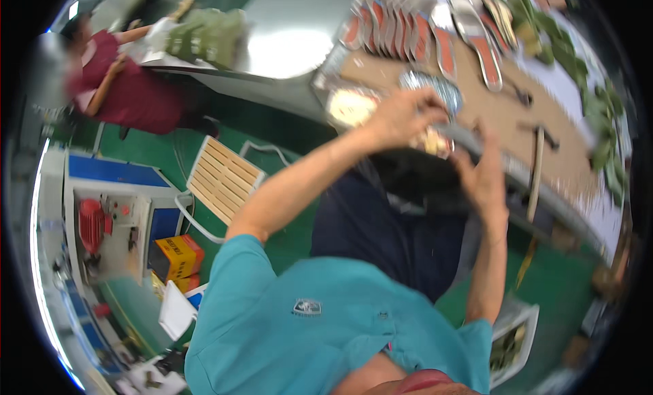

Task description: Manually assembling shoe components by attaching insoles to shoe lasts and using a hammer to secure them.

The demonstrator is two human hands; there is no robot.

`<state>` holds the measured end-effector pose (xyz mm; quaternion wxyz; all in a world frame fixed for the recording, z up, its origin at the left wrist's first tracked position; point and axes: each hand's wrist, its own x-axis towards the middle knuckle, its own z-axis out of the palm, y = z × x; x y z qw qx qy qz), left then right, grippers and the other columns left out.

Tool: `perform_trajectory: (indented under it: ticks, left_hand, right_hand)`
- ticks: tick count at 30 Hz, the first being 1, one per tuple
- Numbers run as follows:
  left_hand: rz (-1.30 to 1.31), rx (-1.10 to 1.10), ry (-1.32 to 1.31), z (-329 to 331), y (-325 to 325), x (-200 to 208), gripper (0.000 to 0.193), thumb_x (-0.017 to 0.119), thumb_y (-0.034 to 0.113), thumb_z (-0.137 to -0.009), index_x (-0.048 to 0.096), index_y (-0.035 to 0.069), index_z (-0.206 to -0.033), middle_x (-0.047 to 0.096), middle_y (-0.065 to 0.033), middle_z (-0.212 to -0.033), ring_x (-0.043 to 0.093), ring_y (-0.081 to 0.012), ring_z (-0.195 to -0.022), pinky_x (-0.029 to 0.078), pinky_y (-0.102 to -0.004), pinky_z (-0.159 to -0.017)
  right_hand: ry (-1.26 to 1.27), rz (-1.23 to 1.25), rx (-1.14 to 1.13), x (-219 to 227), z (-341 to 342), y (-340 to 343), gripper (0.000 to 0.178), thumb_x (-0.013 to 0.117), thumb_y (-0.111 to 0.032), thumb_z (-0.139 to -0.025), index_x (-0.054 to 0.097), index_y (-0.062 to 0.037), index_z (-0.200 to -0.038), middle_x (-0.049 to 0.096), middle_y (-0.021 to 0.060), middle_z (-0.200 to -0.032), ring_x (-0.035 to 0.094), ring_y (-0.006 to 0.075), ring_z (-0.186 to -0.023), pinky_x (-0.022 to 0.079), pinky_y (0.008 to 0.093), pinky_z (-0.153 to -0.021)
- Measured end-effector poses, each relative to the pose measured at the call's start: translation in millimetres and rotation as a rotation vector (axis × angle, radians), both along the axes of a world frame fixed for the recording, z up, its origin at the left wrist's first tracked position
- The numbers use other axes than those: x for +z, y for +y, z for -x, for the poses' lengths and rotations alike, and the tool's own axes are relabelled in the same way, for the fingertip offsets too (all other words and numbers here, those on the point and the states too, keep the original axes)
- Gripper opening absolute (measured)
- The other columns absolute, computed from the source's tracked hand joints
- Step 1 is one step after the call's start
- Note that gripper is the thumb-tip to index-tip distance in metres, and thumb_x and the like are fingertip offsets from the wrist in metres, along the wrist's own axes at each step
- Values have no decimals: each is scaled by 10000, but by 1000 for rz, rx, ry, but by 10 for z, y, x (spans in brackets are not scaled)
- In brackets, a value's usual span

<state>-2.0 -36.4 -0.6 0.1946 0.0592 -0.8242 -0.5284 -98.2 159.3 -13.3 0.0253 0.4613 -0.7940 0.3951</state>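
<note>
Both of my hands are over the near edge of the workbench [381, 72], slightly blurred. My left hand [405, 116] is loosely bent beside a silvery, ridged bundle [435, 89], and no object shows between its fingers. My right hand [484, 170] is raised at the bench edge, its thumb and fingers apart. Between the hands is a small red-and-cream item [435, 143]; whether a fingertip touches it is unclear. A pale cream pad [350, 107] lies left of my left hand. Shoe insoles [388, 27], orange-red with silvery rims, stand in a row farther back.
A hammer [537, 167] lies right of my right hand, near a small dark tool [522, 95]. Green leaf-like pieces [585, 75] line the far right. A person in maroon [129, 89] works at the left. A slatted stool [224, 177] and a yellow-orange box [180, 255] stand on the floor.
</note>
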Motion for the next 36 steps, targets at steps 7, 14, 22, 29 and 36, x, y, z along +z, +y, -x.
perform_trajectory:
  ticks: [7, 14, 22, 29, 36]
  left_hand:
    - [268, -9, -421, 111, 196, 170, 216, 687, 353, -804, 727, 186, -934, 704, -36, -881, 657, -198, -852, 483, -320, -775]
    - [403, 8, -518, 51, 260, 165, 255, 666, 437, -794, 735, 230, -926, 700, -64, -861, 659, -245, -834, 479, -348, -756]
    - [466, 2, -436, 17, 223, 130, 242, 674, 411, -795, 734, 209, -914, 700, -51, -871, 660, -239, -833, 483, -344, -735]
    - [473, -40, -382, 39, 278, 150, 231, 683, 391, -786, 731, 196, -899, 691, -32, -893, 653, -248, -838, 483, -352, -722]
    - [464, -63, -324, 12, 263, 90, 245, 681, 411, -784, 728, 192, -885, 685, -37, -881, 651, -252, -825, 484, -361, -713]
  right_hand:
    - [373, -411, -619, -216, 1033, 1062, 450, 573, -289, -903, 477, -38, -1265, 553, 209, -1172, 532, 377, -1086, 425, 431, -918]
    - [192, -468, -558, -379, 1235, 1423, 406, 445, -123, -936, 411, -139, -1340, 577, 251, -1030, 597, 415, -902, 471, 470, -787]
    - [-457, 284, -456, 259, 95, 1095, 407, 412, -153, -991, 386, -125, -1397, 485, 2, -735, 377, 12, -490, 318, 170, -398]
    - [-550, 275, -221, 495, -319, 1046, 424, 454, -80, -967, 405, -104, -1388, 512, 18, -708, 338, 10, -427, 276, 159, -387]
    - [-113, 139, -67, 392, -364, 1015, 379, 520, -5, -918, 499, -10, -1296, 644, 69, -902, 508, 54, -607, 438, 204, -563]
